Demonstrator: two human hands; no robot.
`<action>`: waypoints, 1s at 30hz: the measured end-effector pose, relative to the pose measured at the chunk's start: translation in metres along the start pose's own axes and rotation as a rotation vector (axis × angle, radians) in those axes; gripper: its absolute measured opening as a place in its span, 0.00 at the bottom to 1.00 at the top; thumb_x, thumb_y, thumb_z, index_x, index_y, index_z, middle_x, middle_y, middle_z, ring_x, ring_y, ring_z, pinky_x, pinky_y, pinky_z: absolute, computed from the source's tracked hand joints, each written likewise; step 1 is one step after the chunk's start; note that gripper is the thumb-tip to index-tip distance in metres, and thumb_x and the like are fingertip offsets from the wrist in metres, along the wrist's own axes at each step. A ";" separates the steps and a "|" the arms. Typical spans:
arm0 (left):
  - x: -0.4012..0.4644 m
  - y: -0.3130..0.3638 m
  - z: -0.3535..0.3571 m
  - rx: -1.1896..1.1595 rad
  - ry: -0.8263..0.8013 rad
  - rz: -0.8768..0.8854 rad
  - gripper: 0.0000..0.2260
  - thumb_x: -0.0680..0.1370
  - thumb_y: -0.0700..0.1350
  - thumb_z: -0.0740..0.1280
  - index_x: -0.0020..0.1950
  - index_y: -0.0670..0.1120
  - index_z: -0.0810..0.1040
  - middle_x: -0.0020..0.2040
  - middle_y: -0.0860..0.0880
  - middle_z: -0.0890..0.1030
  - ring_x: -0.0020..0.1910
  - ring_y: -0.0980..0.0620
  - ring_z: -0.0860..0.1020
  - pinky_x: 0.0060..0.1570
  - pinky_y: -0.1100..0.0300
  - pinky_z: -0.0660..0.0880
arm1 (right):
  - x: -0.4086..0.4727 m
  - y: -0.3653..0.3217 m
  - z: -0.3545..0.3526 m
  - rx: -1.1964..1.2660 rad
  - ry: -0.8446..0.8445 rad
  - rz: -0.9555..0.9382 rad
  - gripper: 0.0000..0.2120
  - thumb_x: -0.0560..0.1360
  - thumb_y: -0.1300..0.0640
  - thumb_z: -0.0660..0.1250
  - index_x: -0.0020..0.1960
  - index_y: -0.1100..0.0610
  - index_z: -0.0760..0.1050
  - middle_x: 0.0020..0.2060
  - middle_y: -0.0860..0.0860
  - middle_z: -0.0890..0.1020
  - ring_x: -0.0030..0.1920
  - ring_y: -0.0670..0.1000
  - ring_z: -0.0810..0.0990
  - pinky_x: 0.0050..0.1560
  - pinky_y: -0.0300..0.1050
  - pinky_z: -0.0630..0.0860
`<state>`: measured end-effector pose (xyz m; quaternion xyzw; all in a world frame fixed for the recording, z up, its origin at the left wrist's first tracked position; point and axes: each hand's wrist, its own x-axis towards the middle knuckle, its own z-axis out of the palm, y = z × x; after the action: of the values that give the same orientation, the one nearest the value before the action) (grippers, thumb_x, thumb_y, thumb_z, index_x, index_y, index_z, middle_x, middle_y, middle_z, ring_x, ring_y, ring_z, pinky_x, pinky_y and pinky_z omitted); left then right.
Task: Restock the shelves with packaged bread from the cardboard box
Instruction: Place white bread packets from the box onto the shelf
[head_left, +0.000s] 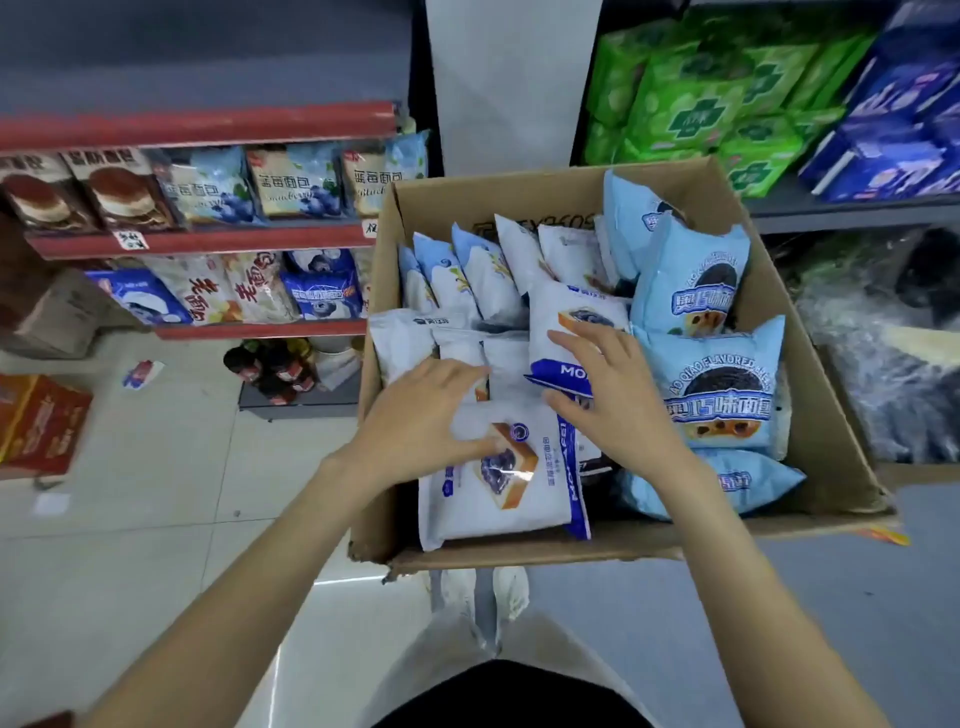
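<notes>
Left hand (415, 415): laid palm down on the near white bread pack (501, 478), fingers extended towards 2 o'clock, thumb set against the pack's upper face. No curl round the pack is seen; the fingers are loosely spread and pressing.

Right hand (608, 387): placed at 3 o'clock of the left hand, fingers spread and pointing to 10 o'clock. The fingertips are rested on a second white pack with a blue band (563, 332), which is propped at a tilt; the thumb is lowered beside the near pack's blue edge. Whether anything is pinched cannot be told.

Cardboard box (810, 395): open-topped, both hands held inside it. A row of white and pale blue packs (478, 275) is stood on edge at 12 o'clock of the hands. Light blue cookie-flavoured packs (714, 387) are stacked along the box's 3 o'clock side.

Red shelves (197, 241): seen at 10 o'clock of the box, already stocked with blueberry bread packs (293, 182) and brown-printed packs (122, 189) on the upper tier, more bags below. Bottles (272, 369) are grouped on the floor beneath. Green packets (696, 104) and dark blue packets (898, 124) are shelved at 1 o'clock.
</notes>
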<state>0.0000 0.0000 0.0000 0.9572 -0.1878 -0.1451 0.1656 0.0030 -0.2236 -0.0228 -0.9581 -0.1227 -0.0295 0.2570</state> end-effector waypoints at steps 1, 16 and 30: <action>0.005 0.003 0.002 0.061 -0.058 0.021 0.39 0.69 0.69 0.65 0.74 0.53 0.60 0.70 0.53 0.68 0.67 0.52 0.65 0.61 0.59 0.63 | 0.002 0.002 0.002 -0.008 0.010 -0.031 0.26 0.74 0.48 0.67 0.69 0.56 0.70 0.68 0.55 0.70 0.66 0.58 0.67 0.68 0.53 0.63; 0.025 0.003 -0.002 0.226 -0.210 0.080 0.30 0.65 0.71 0.67 0.59 0.55 0.69 0.50 0.53 0.77 0.51 0.50 0.75 0.40 0.56 0.66 | 0.049 0.024 0.006 0.116 -0.184 0.055 0.21 0.78 0.47 0.53 0.66 0.54 0.75 0.64 0.50 0.77 0.64 0.56 0.72 0.67 0.55 0.63; 0.007 -0.026 -0.015 0.200 -0.080 -0.004 0.31 0.68 0.71 0.65 0.65 0.58 0.66 0.59 0.56 0.78 0.54 0.53 0.77 0.41 0.59 0.68 | 0.085 0.013 0.006 0.454 -0.054 0.459 0.59 0.62 0.51 0.80 0.78 0.51 0.41 0.73 0.59 0.60 0.73 0.58 0.60 0.72 0.53 0.58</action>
<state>0.0193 0.0235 0.0021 0.9628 -0.2057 -0.1640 0.0614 0.0886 -0.2131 -0.0242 -0.8795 0.0864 0.0829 0.4606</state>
